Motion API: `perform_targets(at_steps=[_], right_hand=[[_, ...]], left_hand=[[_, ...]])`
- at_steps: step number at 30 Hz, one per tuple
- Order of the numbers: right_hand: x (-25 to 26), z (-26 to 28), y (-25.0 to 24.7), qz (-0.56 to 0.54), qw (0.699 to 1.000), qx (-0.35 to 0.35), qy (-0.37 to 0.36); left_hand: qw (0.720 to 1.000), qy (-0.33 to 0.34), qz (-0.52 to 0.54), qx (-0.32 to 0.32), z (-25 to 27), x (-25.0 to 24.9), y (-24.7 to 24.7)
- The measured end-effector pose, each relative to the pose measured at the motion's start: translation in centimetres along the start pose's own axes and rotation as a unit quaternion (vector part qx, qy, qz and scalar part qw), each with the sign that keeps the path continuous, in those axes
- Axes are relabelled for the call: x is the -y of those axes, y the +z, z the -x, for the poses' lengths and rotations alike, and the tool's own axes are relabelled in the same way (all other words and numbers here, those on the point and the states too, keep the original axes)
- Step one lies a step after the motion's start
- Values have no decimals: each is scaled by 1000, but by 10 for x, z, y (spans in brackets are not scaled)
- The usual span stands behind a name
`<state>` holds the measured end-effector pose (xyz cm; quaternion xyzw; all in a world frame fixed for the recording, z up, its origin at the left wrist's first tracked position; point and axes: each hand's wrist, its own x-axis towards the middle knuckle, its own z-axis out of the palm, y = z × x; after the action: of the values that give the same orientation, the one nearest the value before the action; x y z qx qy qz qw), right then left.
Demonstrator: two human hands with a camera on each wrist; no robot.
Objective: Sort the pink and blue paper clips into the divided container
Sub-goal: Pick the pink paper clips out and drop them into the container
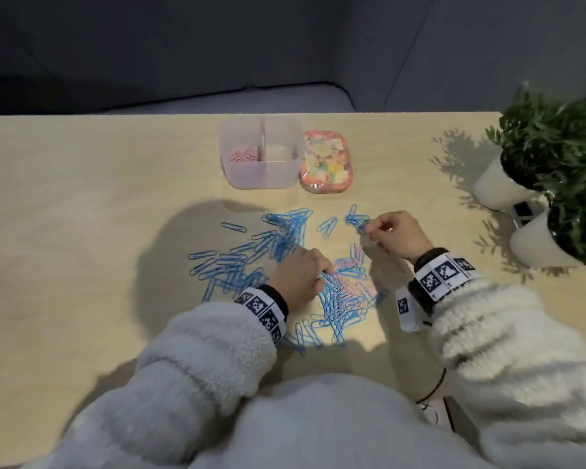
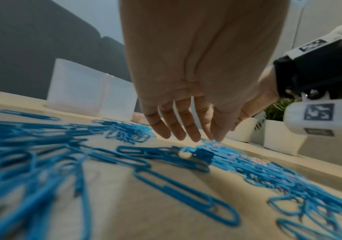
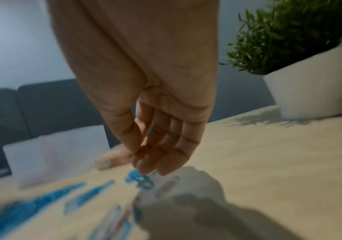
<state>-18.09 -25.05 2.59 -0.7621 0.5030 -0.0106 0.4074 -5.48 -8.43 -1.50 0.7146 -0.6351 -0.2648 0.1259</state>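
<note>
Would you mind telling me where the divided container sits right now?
In the head view, the divided container stands at the table's far edge, centre, directly left of the floral tin and beyond the blue clips.

head overhead, wrists low, sharing table [image 1: 82, 198]

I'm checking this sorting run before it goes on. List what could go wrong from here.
1. The right hand pinches tangled blue clips; extras may drop in transit.
2. Pink clips lie buried in the mixed pile under the left hand; some could be missed.
3. The floral tin touches the divided container; a reach might nudge it.
</note>
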Motion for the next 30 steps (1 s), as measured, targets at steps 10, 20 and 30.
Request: perform_targets(at_steps=[10,20,30], right_hand=[[-16,-4,18,93,983,-131,89],[-23,-15,15,9,997,-68,41],[-22,-11,34,44,997,-44,37]], left_hand=[[995,0,-94,-20,3,9,2],[996,-77,-23,-42,-44,-1,-4],[984,-92,-102,-114,-47,5,-10]])
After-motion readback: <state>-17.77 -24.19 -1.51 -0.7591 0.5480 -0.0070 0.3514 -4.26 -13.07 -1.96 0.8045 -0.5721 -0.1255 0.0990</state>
